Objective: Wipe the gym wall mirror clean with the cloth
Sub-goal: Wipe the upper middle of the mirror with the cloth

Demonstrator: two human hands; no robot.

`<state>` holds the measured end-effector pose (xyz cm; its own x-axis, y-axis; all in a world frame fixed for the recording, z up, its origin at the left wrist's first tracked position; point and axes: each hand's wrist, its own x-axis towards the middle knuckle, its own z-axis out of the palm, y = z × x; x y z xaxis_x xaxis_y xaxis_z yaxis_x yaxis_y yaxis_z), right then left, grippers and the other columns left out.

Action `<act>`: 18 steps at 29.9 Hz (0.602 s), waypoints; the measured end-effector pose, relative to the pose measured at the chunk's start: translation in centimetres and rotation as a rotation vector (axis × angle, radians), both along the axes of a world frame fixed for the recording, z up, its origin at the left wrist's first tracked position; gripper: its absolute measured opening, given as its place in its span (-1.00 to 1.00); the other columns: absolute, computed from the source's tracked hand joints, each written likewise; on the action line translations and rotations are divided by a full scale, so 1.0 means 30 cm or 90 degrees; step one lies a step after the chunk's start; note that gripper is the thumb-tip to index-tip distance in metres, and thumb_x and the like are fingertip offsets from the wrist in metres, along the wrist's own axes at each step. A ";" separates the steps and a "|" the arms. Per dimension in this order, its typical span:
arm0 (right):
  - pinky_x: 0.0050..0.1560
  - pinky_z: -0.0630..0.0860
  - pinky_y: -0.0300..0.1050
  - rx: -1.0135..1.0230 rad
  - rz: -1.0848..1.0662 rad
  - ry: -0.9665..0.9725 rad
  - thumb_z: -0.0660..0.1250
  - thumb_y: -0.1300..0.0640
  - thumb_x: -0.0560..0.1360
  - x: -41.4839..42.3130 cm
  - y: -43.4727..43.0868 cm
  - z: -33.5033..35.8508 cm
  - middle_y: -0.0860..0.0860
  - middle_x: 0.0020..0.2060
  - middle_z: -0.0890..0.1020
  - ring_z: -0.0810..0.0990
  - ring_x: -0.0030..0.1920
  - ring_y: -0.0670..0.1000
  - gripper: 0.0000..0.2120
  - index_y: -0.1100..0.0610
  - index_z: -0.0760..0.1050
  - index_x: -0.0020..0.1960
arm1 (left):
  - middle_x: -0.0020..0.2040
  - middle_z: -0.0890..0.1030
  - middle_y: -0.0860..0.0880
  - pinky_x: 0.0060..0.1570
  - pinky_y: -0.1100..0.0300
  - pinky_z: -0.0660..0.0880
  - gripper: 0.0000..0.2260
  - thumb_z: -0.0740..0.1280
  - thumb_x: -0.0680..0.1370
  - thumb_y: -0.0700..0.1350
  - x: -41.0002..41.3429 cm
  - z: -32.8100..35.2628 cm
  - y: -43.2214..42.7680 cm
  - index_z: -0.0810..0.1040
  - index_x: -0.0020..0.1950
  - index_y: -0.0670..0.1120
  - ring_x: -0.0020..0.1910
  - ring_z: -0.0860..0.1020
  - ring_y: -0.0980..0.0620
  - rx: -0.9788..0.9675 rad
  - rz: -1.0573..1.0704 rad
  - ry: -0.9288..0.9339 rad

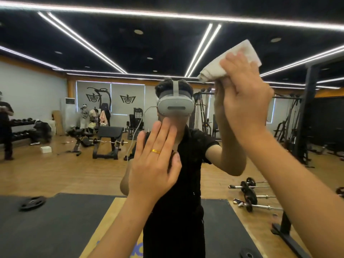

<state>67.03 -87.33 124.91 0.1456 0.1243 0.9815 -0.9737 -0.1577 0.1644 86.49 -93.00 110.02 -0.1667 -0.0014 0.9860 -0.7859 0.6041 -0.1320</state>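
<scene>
Our right hand (245,101) grips the cloth (232,60) high on the mirror (37,81), left hand (156,164) flat and empty. We should overlap strokes, pressing evenly

Was a commercial gym, seen mostly via a full-width wall mirror (37,86). Evidence:
- black padded preacher-curl bench (110,132) with a chrome curl bar (111,142) in front of it
- low black dumbbell rack (20,123) by the left wall
- chrome barbells with black plates (249,194) lay on the wood-look plank floor (55,174)
- round black weight plate (32,202) sat on a dark rubber mat (65,220)
- black steel cable machine (201,112) at the back, black steel rack upright (305,116) on the right
- black ceiling carried long white LED strip lights (201,49)
- grey window blinds with a black logo (128,98)
- white floor-standing air conditioner (69,110) stood in the back left corner
</scene>
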 end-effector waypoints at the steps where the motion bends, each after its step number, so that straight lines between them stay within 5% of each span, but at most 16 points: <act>1: 0.47 0.29 -0.10 0.001 0.013 -0.005 0.25 0.13 0.69 0.032 -0.019 -0.047 0.08 0.39 0.57 0.49 0.46 0.17 -0.70 0.17 0.57 0.38 | 0.63 0.25 -0.14 0.62 -0.13 0.04 -0.48 0.21 0.65 -0.05 0.001 0.000 0.000 0.32 0.60 -0.17 0.64 0.17 -0.09 0.001 0.001 -0.001; 6: 0.47 0.43 0.14 0.053 -0.034 0.178 0.32 0.19 0.67 0.016 -0.001 -0.127 0.14 0.39 0.56 0.48 0.46 0.14 -0.68 0.20 0.53 0.41 | 0.62 0.26 -0.14 0.62 -0.13 0.06 -0.48 0.25 0.62 -0.07 0.008 -0.002 0.002 0.35 0.58 -0.17 0.63 0.19 -0.10 0.002 -0.022 0.000; 10: 0.16 0.59 0.01 0.070 -0.067 0.112 0.23 0.09 0.70 -0.041 0.051 0.033 0.15 0.35 0.59 0.61 0.28 0.20 -0.66 0.18 0.51 0.42 | 0.62 0.27 -0.13 0.60 -0.15 0.12 -0.47 0.26 0.62 -0.07 0.015 -0.004 -0.001 0.34 0.59 -0.17 0.64 0.19 -0.08 0.005 -0.033 -0.004; 15: 0.37 0.42 -0.22 0.051 -0.018 0.020 0.24 0.10 0.71 0.023 0.023 -0.018 0.09 0.45 0.52 0.51 0.44 0.13 -0.66 0.16 0.49 0.45 | 0.64 0.24 -0.14 0.61 -0.17 0.08 -0.46 0.25 0.63 -0.07 0.022 -0.005 -0.010 0.30 0.61 -0.17 0.64 0.17 -0.11 0.001 -0.029 -0.026; 18: 0.52 0.38 0.06 0.074 -0.006 0.080 0.30 0.17 0.69 0.058 0.005 -0.145 0.09 0.45 0.50 0.42 0.52 0.10 -0.67 0.20 0.50 0.43 | 0.64 0.22 -0.14 0.60 -0.18 0.08 -0.46 0.24 0.63 -0.07 0.022 -0.004 -0.009 0.29 0.61 -0.17 0.64 0.16 -0.11 0.005 -0.032 -0.027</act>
